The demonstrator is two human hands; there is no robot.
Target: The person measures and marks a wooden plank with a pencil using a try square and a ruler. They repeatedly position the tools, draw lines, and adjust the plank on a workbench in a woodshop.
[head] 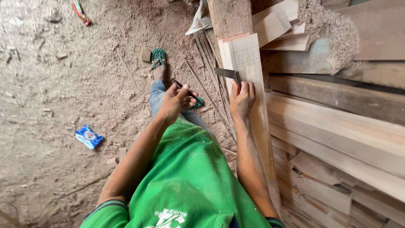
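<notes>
The left hand (pixel 176 101) is closed around a dark pencil (pixel 184 89) and hangs in the air, a little to the left of the long plank (pixel 249 80). The right hand (pixel 241 99) lies flat on the plank, fingers pressing down on a metal square (pixel 229 74). The square sits across the plank just above that hand. The plank leans beside a stack of boards (pixel 346 126). Sawdust covers the floor (pixel 63 105).

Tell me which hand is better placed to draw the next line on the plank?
Left. The left hand holds the pencil, free above the floor. The right hand presses the metal square on the plank.
</notes>
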